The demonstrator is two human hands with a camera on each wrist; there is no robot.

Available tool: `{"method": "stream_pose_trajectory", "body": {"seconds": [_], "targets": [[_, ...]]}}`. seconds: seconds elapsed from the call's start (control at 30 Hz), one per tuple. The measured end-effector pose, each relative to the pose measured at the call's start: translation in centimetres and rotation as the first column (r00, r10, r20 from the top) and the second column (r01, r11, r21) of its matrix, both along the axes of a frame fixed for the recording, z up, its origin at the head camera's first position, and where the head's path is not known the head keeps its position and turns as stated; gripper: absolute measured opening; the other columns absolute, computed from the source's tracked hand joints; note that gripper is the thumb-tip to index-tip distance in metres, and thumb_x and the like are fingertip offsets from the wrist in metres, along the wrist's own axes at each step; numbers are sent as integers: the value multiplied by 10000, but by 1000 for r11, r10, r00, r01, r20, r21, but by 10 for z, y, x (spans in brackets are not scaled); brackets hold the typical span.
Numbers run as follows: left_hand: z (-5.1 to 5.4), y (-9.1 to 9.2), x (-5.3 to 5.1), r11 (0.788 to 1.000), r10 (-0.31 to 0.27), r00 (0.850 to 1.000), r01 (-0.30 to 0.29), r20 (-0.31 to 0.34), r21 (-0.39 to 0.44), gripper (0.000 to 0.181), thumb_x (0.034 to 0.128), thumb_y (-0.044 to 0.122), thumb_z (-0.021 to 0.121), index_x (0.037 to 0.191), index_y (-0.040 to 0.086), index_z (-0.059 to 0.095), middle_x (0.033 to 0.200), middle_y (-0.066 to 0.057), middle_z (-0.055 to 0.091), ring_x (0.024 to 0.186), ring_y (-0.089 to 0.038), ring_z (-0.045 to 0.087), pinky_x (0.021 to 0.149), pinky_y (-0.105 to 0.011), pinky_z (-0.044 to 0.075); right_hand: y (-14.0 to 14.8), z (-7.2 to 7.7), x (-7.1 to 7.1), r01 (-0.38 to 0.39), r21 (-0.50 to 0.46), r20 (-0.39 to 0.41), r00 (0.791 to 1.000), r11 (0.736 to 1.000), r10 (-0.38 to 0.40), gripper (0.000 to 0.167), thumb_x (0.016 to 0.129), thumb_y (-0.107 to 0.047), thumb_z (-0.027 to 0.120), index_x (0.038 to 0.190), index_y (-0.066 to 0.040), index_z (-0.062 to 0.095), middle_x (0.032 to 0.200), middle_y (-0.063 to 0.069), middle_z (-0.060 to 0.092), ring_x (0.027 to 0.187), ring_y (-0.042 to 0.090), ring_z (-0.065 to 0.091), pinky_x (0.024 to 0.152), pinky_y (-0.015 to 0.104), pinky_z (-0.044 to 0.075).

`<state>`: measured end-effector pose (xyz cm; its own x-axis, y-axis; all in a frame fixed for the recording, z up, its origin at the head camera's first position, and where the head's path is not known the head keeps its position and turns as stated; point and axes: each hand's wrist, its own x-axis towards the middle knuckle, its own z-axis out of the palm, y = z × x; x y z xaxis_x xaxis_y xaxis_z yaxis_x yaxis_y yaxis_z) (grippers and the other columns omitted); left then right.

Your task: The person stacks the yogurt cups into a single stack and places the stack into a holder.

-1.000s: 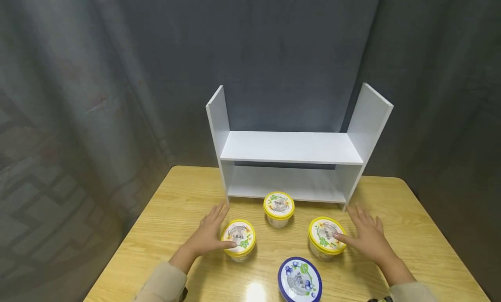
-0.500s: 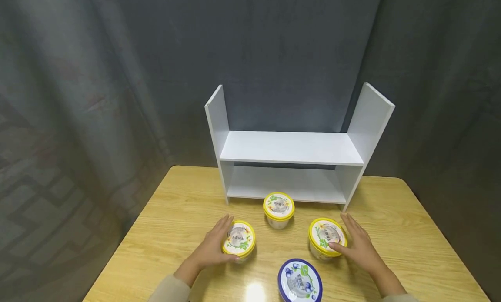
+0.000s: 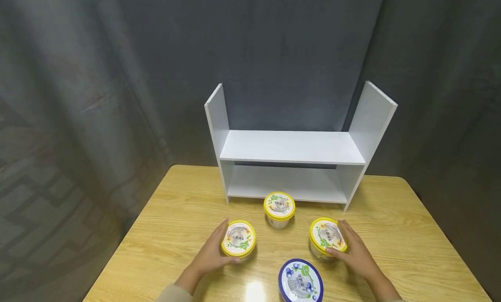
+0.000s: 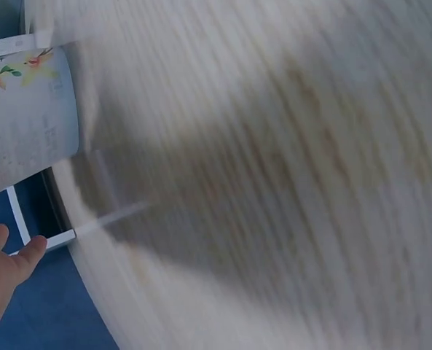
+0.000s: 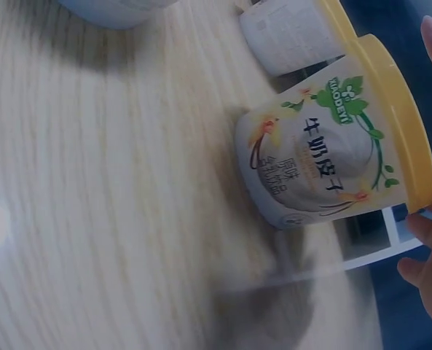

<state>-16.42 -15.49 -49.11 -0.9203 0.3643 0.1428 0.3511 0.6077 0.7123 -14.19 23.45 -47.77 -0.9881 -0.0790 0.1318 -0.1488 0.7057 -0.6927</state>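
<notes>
My left hand curves about the yellow-lidded tub on the left, thumb at its near side and fingers along its left side. In the left wrist view that tub's pale wall shows beside spread fingertips; the thumb is out of sight. Around the right yellow-lidded tub my right hand lies loosely. Its fingers meet the yellow lid in the right wrist view, while the thumb appears apart from it. Both tubs stand upright on the table.
A third yellow-lidded tub stands in front of the white two-tier shelf. Nearer me is a blue-lidded tub with blueberries on its lid. Everything rests on a wooden table, with dark curtains behind.
Both hands have come inward from wider spread poses and lie closer around the left and right tubs. Their thumbs have slid toward the tubs' near sides. The tubs stay in place.
</notes>
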Motion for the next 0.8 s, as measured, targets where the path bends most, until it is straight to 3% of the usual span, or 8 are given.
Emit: {"method": "stream_pose_trajectory", "body": {"seconds": [0.47,0.8], "targets": [[-11,1,2,992,42,998,-47,43,119,998,599,397,740,1362,60,192,1377,-164,226,1217,-395,221,929,-601,202,1,-13,4,37,-66,68,997,997,-33,1041,596,-369,751,1359,-2,145,1375,264,125,1190,492,138,897,652,156],[-17,8,4,956,92,992,-114,92,272,975,589,324,769,1351,55,224,1372,-162,238,1223,-386,211,927,-575,246,-1,-14,7,113,-159,129,987,981,-92,1040,606,-299,764,1379,-70,108,1363,276,147,1178,512,136,886,664,155]]}}
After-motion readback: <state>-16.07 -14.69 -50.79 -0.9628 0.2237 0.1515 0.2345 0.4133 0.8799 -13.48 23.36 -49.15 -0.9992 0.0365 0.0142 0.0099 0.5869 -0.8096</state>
